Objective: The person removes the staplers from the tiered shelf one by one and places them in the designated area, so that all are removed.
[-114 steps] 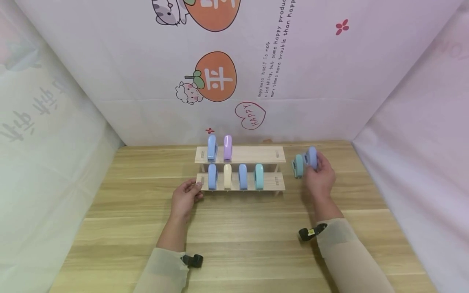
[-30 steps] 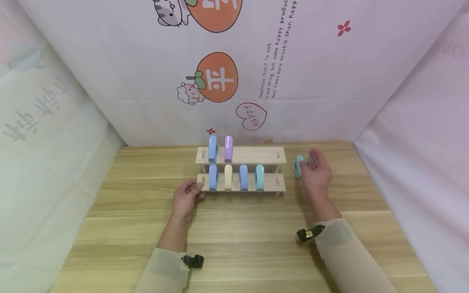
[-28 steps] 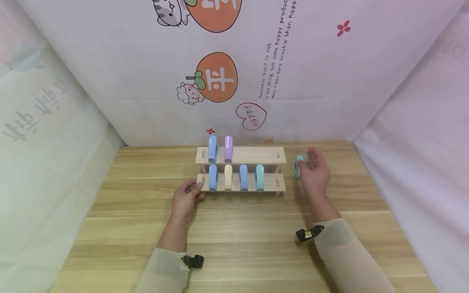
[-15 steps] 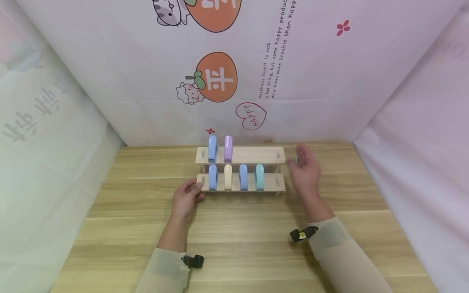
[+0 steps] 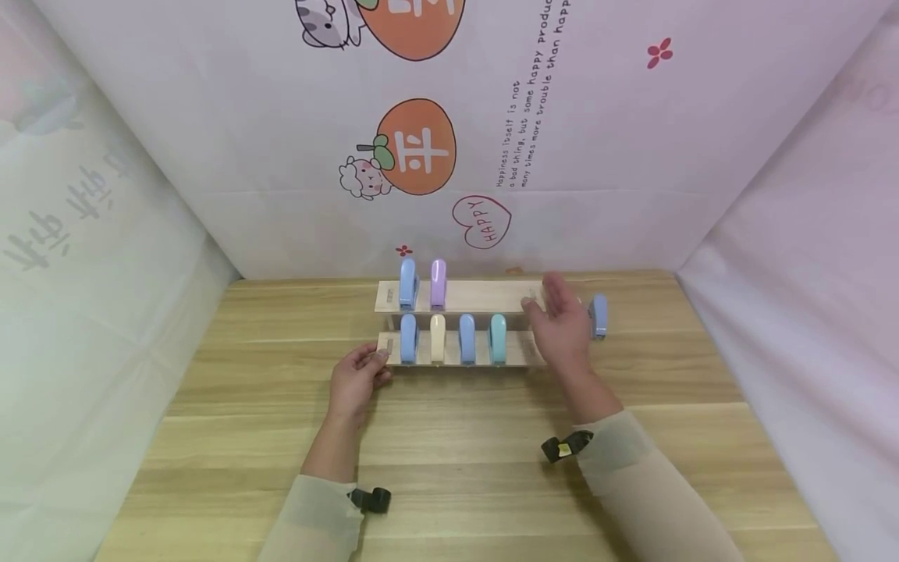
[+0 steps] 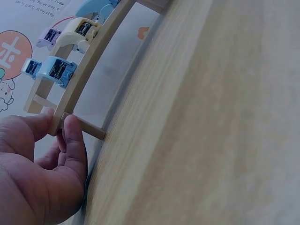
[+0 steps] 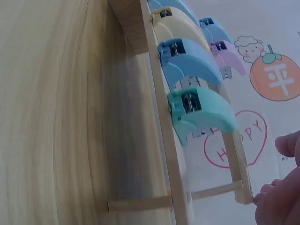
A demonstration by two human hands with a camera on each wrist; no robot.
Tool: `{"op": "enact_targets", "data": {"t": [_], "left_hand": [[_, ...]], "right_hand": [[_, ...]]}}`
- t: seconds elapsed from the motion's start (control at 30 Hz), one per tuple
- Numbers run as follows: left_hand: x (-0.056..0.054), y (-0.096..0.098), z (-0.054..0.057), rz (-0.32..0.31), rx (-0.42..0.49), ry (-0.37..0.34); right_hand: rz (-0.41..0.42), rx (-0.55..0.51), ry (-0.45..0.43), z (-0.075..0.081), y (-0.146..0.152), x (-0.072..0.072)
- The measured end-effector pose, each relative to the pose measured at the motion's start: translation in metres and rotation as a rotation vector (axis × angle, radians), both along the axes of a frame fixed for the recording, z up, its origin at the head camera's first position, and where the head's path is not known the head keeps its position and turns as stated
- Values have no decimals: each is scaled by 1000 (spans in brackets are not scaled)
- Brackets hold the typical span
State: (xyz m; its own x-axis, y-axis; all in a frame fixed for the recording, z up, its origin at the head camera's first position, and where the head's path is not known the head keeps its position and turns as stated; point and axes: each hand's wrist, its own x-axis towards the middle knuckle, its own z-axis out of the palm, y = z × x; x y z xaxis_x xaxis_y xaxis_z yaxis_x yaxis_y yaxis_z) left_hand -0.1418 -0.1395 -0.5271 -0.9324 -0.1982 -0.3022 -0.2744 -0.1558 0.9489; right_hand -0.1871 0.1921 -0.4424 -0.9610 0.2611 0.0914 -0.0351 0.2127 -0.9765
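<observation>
the left hand point(image 5: 357, 382) pinches the left end of the lower step of a two-step wooden rack point(image 5: 492, 297) between thumb and fingers. the right hand point(image 5: 564, 332) is wide, fingers straight and thumb held apart, hiding part of the rack's right end in the head view; whether it touches the wood i cannot tell. along the lower step sit four spaced clips, from left to right a blue clip point(image 5: 408, 339), a cream clip point(image 5: 438, 339), a second blue clip point(image 5: 467, 339) and a teal clip point(image 5: 498, 339). the upper step carries a light blue clip point(image 5: 408, 285) near its left end and a purple clip point(image 5: 438, 285) beside it. one more blue clip point(image 5: 598, 316) is on the counter point(image 5: 449, 468), just right of the right hand. behind the rack hangs a white printed cloth point(image 5: 562, 226).
</observation>
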Motion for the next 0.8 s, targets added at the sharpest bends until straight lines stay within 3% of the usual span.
{"op": "enact_targets", "data": {"t": [0.57,0.8], "left_hand": [[2,0,0,-6,3,-4],[1,0,1,-15,-9,1]], "right_hand": [[67,50,-8,1,-35,-1],[92,45,37,2,-46,-2]]}}
